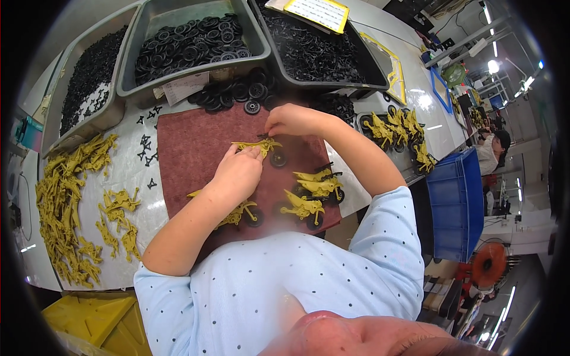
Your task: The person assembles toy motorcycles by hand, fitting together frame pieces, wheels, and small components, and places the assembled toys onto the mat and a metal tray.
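Yellow pt point(269, 144), axis crosswise, tapering L, L grip point(240, 169) holding it, R grip point(291, 120) unclear

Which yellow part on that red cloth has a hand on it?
The yellow part farthest from the blue shirt, with the left hand on it. The other yellow parts on the cloth lie closer to that shirt, with no hand on them.

Frames point(62, 202) lie left of the cloth point(190, 148), wheels point(240, 91) along its far edge.
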`<move>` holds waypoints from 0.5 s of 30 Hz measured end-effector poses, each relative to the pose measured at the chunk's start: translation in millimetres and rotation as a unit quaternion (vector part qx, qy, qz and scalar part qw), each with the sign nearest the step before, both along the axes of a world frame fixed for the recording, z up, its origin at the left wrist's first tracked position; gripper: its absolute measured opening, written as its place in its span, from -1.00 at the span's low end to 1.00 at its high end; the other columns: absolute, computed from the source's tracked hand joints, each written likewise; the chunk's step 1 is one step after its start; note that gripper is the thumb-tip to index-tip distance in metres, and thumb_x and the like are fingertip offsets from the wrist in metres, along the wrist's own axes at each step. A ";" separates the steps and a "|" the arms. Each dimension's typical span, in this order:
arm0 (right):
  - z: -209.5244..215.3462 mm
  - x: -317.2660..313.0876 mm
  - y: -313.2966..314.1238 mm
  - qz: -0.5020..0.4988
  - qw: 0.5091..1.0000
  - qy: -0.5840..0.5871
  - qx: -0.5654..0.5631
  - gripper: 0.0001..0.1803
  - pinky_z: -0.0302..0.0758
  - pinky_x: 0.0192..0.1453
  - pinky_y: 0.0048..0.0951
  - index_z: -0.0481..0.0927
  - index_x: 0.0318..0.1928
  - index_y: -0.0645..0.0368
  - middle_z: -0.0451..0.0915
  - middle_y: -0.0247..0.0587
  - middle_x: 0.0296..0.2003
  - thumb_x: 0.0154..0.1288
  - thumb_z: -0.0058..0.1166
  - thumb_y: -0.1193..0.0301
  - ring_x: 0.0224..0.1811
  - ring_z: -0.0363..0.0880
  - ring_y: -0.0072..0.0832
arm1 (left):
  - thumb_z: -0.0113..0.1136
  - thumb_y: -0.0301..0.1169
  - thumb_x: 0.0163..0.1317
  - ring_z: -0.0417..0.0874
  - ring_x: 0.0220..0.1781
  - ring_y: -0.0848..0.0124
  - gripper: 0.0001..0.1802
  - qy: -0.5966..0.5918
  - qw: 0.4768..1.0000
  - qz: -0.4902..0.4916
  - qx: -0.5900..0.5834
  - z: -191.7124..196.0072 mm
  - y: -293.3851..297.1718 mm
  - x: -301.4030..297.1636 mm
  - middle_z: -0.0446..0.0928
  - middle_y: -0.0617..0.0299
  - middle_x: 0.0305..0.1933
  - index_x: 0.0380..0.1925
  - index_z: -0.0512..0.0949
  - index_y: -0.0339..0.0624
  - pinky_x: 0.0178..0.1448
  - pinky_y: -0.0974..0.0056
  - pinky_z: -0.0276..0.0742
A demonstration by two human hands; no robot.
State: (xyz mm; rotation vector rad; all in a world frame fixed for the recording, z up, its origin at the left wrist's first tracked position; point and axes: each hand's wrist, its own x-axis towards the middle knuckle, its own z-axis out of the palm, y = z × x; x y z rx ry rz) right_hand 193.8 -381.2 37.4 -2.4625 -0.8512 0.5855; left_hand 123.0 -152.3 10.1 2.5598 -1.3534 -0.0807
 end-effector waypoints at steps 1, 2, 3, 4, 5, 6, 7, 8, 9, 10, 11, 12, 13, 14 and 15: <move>-2.2 1.0 -0.9 0.017 1.000 -0.011 -0.004 -0.83 0.48 -0.02 -0.26 0.65 -0.22 0.22 0.63 -0.11 -0.27 0.23 0.16 0.40 -0.12 0.57 -0.18 | 0.09 -0.45 0.15 0.51 0.24 0.28 -0.59 -0.009 1.000 -0.001 -0.003 0.5 -0.1 -0.8 0.53 0.05 0.18 0.03 0.54 -0.33 0.38 0.05 0.27; -2.5 2.1 0.0 0.017 1.000 -0.010 -0.004 -0.83 0.48 -0.02 -0.26 0.65 -0.22 0.22 0.63 -0.11 -0.27 0.23 0.16 0.40 -0.12 0.57 -0.18 | 0.09 -0.45 0.15 0.51 0.24 0.28 -0.59 -0.008 1.000 0.000 -0.003 0.9 0.2 -1.0 0.53 0.05 0.18 0.03 0.54 -0.33 0.38 0.05 0.27; -2.4 3.1 1.1 0.032 0.999 -0.020 -0.002 -0.83 0.48 -0.03 -0.26 0.65 -0.22 0.22 0.63 -0.12 -0.27 0.22 0.16 0.40 -0.13 0.58 -0.19 | 0.08 -0.47 0.15 0.51 0.24 0.28 -0.59 -0.011 1.000 0.000 -0.003 1.1 0.3 -1.0 0.53 0.04 0.18 0.03 0.54 -0.34 0.38 0.06 0.27; -2.5 3.9 1.9 0.046 0.999 -0.029 -0.001 -0.83 0.49 -0.04 -0.26 0.65 -0.23 0.21 0.63 -0.13 -0.27 0.22 0.16 0.40 -0.13 0.58 -0.19 | 0.07 -0.48 0.15 0.51 0.24 0.27 -0.59 -0.012 1.000 0.001 -0.002 1.0 0.3 -0.8 0.52 0.03 0.18 0.03 0.54 -0.34 0.38 0.06 0.28; -1.9 3.6 2.4 0.047 0.998 -0.031 0.000 -0.83 0.49 -0.04 -0.26 0.65 -0.23 0.21 0.63 -0.13 -0.27 0.22 0.16 0.40 -0.13 0.58 -0.19 | 0.07 -0.48 0.15 0.51 0.24 0.27 -0.59 -0.014 1.000 0.002 -0.002 1.0 0.1 -1.6 0.52 0.03 0.18 0.03 0.54 -0.34 0.38 0.06 0.28; -1.3 3.2 2.8 0.042 0.999 -0.029 -0.010 -0.84 0.49 -0.07 -0.27 0.64 -0.23 0.21 0.64 -0.12 -0.27 0.22 0.17 0.40 -0.17 0.59 -0.20 | 0.05 -0.49 0.15 0.50 0.24 0.26 -0.59 -0.019 1.000 0.001 0.000 0.8 -0.1 -2.4 0.52 0.02 0.18 0.03 0.54 -0.36 0.38 0.07 0.27; -0.4 2.8 3.4 0.037 0.999 -0.028 -0.019 -0.84 0.49 -0.09 -0.28 0.64 -0.23 0.20 0.65 -0.12 -0.28 0.22 0.17 0.40 -0.20 0.60 -0.21 | 0.04 -0.50 0.15 0.50 0.25 0.25 -0.59 -0.025 1.000 0.000 0.002 0.7 -0.3 -3.3 0.52 0.00 0.18 0.03 0.54 -0.38 0.39 0.07 0.26; 2.6 1.5 5.7 0.037 0.999 -0.027 -0.019 -0.84 0.49 -0.09 -0.28 0.64 -0.23 0.20 0.65 -0.12 -0.28 0.22 0.17 0.40 -0.20 0.60 -0.21 | 0.04 -0.50 0.15 0.50 0.25 0.25 -0.59 -0.024 1.000 0.000 0.002 -0.3 -0.7 -3.5 0.52 0.00 0.18 0.03 0.54 -0.38 0.39 0.07 0.26; 8.1 -1.4 9.5 0.007 1.000 0.008 -0.023 -0.84 0.49 -0.12 -0.29 0.64 -0.22 0.20 0.65 -0.12 -0.30 0.23 0.17 0.40 -0.23 0.61 -0.23 | 0.04 -0.50 0.15 0.50 0.25 0.24 -0.58 -0.028 1.000 0.004 0.002 -1.3 -1.1 -4.3 0.52 -0.02 0.18 0.03 0.53 -0.39 0.40 0.07 0.25; 10.8 -2.5 11.6 -0.023 0.998 0.042 -0.028 -0.84 0.50 -0.15 -0.31 0.64 -0.21 0.19 0.66 -0.12 -0.31 0.23 0.18 0.40 -0.26 0.62 -0.25 | 0.04 -0.51 0.15 0.50 0.25 0.23 -0.58 -0.031 0.999 0.007 0.001 -1.8 -1.4 -4.7 0.52 -0.03 0.18 0.04 0.53 -0.41 0.41 0.06 0.25; 9.6 -2.8 11.0 -0.024 0.998 0.043 -0.028 -0.84 0.50 -0.15 -0.31 0.64 -0.21 0.19 0.66 -0.12 -0.31 0.23 0.18 0.40 -0.26 0.62 -0.25 | 0.04 -0.51 0.15 0.50 0.25 0.23 -0.58 -0.031 0.999 0.007 0.002 -1.5 -2.1 -5.0 0.52 -0.03 0.18 0.04 0.53 -0.41 0.41 0.06 0.25; 7.7 -2.8 10.0 -0.032 0.998 0.050 -0.020 -0.84 0.50 -0.16 -0.32 0.63 -0.21 0.19 0.67 -0.13 -0.32 0.23 0.18 0.40 -0.27 0.63 -0.27 | 0.04 -0.51 0.15 0.50 0.25 0.22 -0.57 -0.032 0.999 0.006 0.001 -0.9 -2.7 -5.3 0.52 -0.04 0.18 0.04 0.52 -0.42 0.41 0.07 0.24; 6.8 -2.7 9.2 -0.041 0.997 0.058 -0.011 -0.84 0.49 -0.17 -0.34 0.63 -0.20 0.19 0.68 -0.13 -0.32 0.24 0.18 0.41 -0.28 0.63 -0.30 | 0.04 -0.51 0.15 0.50 0.25 0.22 -0.57 -0.033 0.999 0.005 0.000 -0.5 -3.2 -5.4 0.52 -0.04 0.17 0.04 0.52 -0.43 0.41 0.07 0.24; 6.6 -2.3 8.8 -0.041 0.997 0.058 -0.011 -0.84 0.49 -0.17 -0.34 0.63 -0.20 0.19 0.68 -0.13 -0.32 0.24 0.18 0.41 -0.28 0.63 -0.30 | 0.04 -0.51 0.15 0.50 0.25 0.22 -0.57 -0.033 0.999 0.005 0.001 -0.6 -3.1 -5.7 0.52 -0.04 0.17 0.04 0.52 -0.43 0.41 0.07 0.24; 6.7 -1.0 7.7 -0.036 0.997 0.062 -0.012 -0.84 0.50 -0.16 -0.35 0.64 -0.20 0.19 0.68 -0.14 -0.33 0.24 0.18 0.41 -0.27 0.64 -0.31 | 0.03 -0.51 0.14 0.50 0.25 0.22 -0.57 -0.034 0.999 0.006 0.004 -0.8 -3.0 -5.7 0.52 -0.04 0.17 0.04 0.52 -0.43 0.41 0.07 0.25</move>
